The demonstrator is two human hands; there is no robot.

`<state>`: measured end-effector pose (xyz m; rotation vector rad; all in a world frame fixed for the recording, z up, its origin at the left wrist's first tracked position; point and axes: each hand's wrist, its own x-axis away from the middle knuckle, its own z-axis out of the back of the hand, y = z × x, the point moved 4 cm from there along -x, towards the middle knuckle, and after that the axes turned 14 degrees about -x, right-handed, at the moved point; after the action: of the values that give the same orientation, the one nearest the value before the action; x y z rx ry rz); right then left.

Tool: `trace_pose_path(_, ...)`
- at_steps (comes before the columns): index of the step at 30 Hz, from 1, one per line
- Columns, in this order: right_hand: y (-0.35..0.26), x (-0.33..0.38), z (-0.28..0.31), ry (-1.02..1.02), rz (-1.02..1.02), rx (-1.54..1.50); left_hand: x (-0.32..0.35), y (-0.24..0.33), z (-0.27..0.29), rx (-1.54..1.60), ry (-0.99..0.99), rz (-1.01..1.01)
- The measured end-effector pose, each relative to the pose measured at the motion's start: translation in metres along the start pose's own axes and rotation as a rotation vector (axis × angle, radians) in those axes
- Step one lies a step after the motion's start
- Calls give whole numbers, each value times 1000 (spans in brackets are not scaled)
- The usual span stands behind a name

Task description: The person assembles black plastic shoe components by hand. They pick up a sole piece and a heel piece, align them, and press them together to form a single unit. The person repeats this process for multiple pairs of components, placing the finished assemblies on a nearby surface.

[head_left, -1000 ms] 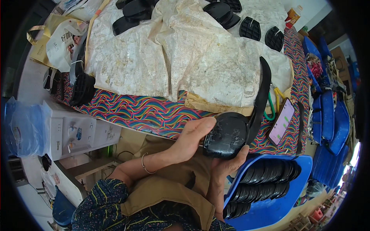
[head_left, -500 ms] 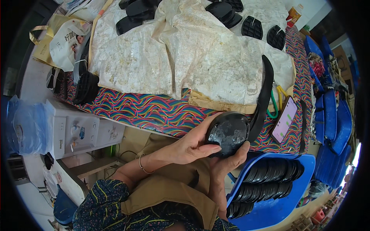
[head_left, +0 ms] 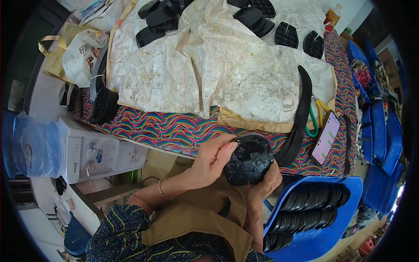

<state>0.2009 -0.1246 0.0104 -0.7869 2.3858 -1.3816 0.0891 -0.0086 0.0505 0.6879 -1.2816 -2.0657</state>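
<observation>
Cannot see the underside of the black rounded block [head_left: 249, 159], nor the fingertips of the left hand [head_left: 208, 163] behind it, nor most fingers of the right hand [head_left: 267, 180] beneath it. Lose the uppermost black pieces [head_left: 239, 3] past the top edge. Cannot make out the lines on the phone [head_left: 326, 137], too small, nor the kind of the red object [head_left: 369, 245] at lower right, blurred.

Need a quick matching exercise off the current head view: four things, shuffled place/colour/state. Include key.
Things:
1. rounded black piece
2. phone
3. blue bin
4. water dispenser

Descriptions:
A. white body, at picture left
B. contains rows of black pieces
C. lit screen, on the patterned cloth
D. held by left hand and right hand

Pairs: 1-D, 2-C, 3-B, 4-A
</observation>
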Motion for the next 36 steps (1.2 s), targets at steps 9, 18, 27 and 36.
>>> trace_pose_path(9, 2, -8, 11, -191, -99, -2, -14, -3, 3, 254, -278, 137)
trace_pose_path(18, 2, -16, 11, -329, -170, 171, -13, -16, 12, 344, -467, 317)
trace_pose_path(27, 2, -10, 1, -307, -69, 127, -14, -12, 7, 518, -463, 332)
trace_pose_path(36, 31, -9, -9, -118, -229, -98, -9, 1, -4, 1049, -339, 186)
